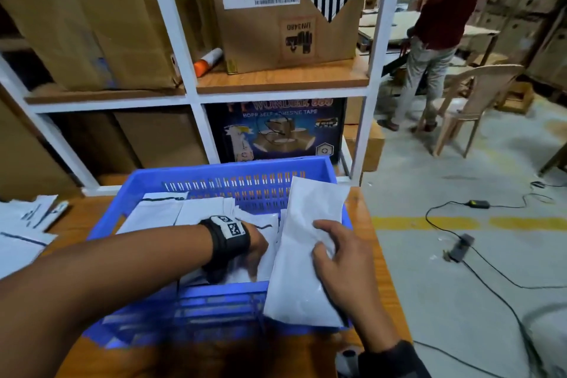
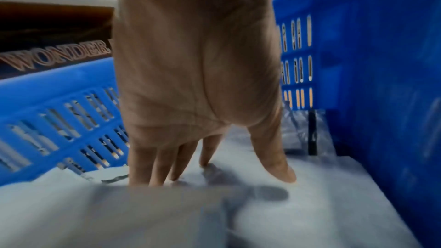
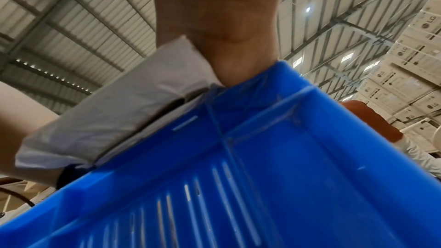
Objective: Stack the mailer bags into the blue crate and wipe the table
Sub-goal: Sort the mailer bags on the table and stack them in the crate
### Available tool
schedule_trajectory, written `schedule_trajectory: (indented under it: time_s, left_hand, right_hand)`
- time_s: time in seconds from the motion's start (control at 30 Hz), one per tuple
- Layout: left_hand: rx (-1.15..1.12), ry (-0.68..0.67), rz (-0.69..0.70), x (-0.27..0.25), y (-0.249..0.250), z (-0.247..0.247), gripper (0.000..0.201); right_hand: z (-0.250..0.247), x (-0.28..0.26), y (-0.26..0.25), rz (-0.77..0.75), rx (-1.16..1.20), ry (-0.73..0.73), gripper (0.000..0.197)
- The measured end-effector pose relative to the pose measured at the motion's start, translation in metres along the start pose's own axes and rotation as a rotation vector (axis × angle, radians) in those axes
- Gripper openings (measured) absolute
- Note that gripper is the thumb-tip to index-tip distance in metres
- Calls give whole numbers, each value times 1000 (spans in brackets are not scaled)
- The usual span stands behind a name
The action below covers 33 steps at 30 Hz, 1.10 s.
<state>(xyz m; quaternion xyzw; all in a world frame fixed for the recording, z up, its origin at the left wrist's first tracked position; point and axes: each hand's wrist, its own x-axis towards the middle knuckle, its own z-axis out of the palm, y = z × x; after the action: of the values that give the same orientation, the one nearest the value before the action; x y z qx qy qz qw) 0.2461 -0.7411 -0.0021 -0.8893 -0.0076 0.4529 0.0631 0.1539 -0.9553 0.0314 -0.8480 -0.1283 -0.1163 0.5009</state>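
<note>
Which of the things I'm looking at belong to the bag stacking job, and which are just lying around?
Part of the job:
- blue crate
- white mailer bag held in the right hand
- mailer bags in the crate, pressed by the left hand
- loose mailer bags on the table

Just lying about:
- cardboard box on the shelf
- tape carton
- plastic chair
- floor cables

1. The left hand [image 1: 256, 250] is bare, and so is its forearm: no sleeve shows.
2. Just behind that hand, a broad black wrist strap [image 1: 228, 244] carries white tags printed with black square codes.
3. The right hand [image 1: 340, 267] is bare.
4. Behind it, a black cuff [image 1: 391, 360] wraps the wrist.
</note>
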Motion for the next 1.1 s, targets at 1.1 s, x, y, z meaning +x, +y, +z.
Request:
schedule_trajectory:
  time_s: [1.1]
  left_hand:
    - [241,558,82,26,-6,-41,64]
  right_hand:
    - [6,0,1,-38,-122,33,36]
